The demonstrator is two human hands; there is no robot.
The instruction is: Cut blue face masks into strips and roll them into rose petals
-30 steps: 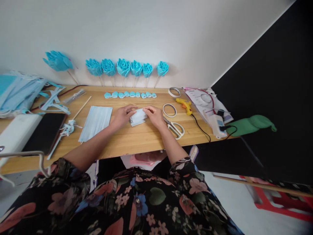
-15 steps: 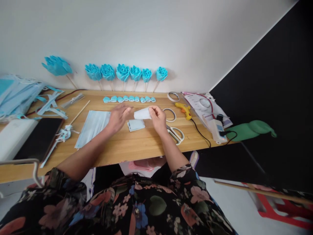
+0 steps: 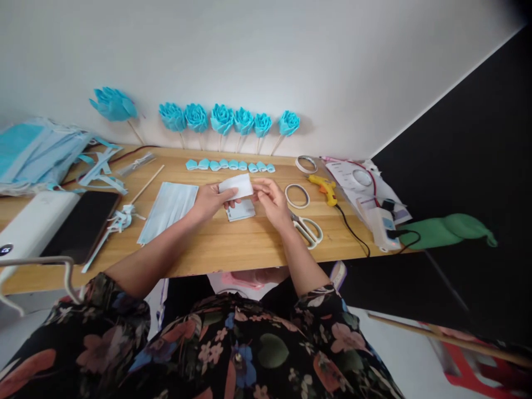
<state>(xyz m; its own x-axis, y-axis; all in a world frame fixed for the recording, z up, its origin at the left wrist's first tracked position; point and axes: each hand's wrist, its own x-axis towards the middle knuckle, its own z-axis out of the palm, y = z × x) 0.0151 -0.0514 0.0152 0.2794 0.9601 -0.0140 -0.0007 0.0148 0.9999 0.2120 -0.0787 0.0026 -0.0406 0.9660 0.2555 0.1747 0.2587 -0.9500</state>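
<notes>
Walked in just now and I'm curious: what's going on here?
The person's left hand holds up a white piece near a small stack on the wooden table. The right hand is at the piece's right edge; whether it grips is unclear. Farther back lies a row of small blue pieces, with blue flowers on sticks beyond.

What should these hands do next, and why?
Probably the right hand should pinch the right edge of the white piece: the left hand holds its other side, and the right hand is close to that edge, though contact is unclear.
</notes>
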